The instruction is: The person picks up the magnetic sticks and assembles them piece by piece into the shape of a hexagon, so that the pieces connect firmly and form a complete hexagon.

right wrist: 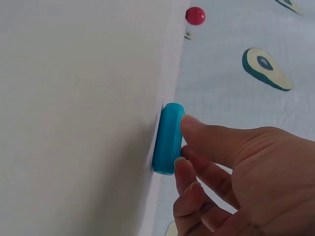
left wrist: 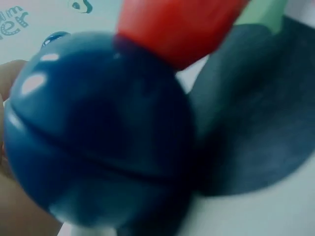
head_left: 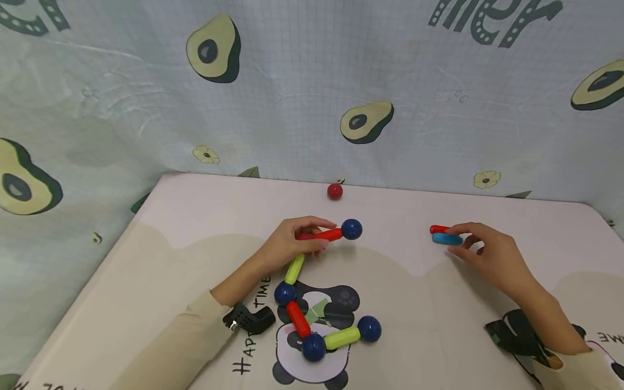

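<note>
My left hand (head_left: 297, 238) grips a red rod (head_left: 331, 234) with a blue ball (head_left: 351, 229) at its right end. Below the fingers, a chain of toy rods and balls runs toward me: a yellow-green rod (head_left: 294, 269), a blue ball (head_left: 285, 293), a red rod (head_left: 298, 319), another blue ball (head_left: 313, 347), then a yellow-green rod and end ball (head_left: 369, 329). The left fingers partly hide the upper joint. At the right, my right hand (head_left: 494, 260) pinches a light blue rod (right wrist: 168, 140) between thumb and fingers. Behind it shows a red rod (head_left: 439, 229).
A loose red ball (head_left: 335, 191) sits near the table's back edge. The pale table cover (head_left: 404, 303) bears a printed panda and lettering. An avocado-patterned sheet (head_left: 292, 108) rises behind the table. Each wrist wears a dark camera, such as the left one (head_left: 251, 318).
</note>
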{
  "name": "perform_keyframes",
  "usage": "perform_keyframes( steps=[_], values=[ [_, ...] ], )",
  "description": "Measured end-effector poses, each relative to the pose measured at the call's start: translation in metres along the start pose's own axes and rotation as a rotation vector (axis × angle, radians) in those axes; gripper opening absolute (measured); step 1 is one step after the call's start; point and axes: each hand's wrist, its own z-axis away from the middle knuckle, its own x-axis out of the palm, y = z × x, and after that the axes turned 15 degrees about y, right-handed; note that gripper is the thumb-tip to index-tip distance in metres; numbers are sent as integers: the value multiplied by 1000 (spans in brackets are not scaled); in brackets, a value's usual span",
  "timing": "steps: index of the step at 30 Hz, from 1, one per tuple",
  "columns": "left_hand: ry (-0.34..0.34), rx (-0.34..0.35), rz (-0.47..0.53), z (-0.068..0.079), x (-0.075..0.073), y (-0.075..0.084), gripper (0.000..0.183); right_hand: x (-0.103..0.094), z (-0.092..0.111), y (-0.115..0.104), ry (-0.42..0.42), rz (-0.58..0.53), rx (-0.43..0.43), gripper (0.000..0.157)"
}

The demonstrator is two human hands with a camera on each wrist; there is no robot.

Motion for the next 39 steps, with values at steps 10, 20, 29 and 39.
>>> perform_keyframes(
  steps=[10,20,29,39],
  values=[
    [25,9,-84,-3,2,6,28,3,2,7,-22,-3,31,32],
    [23,52,-115,-1,5,10,30,6,5,6,-50,-19,26,30],
    [14,118,-119,-1,4,9,39,11,0,-25,-53,-143,-43,35],
    [30,99,-97,-2,5,8,41,27,-5,-67,-100,-226,-81,40]
  ],
)
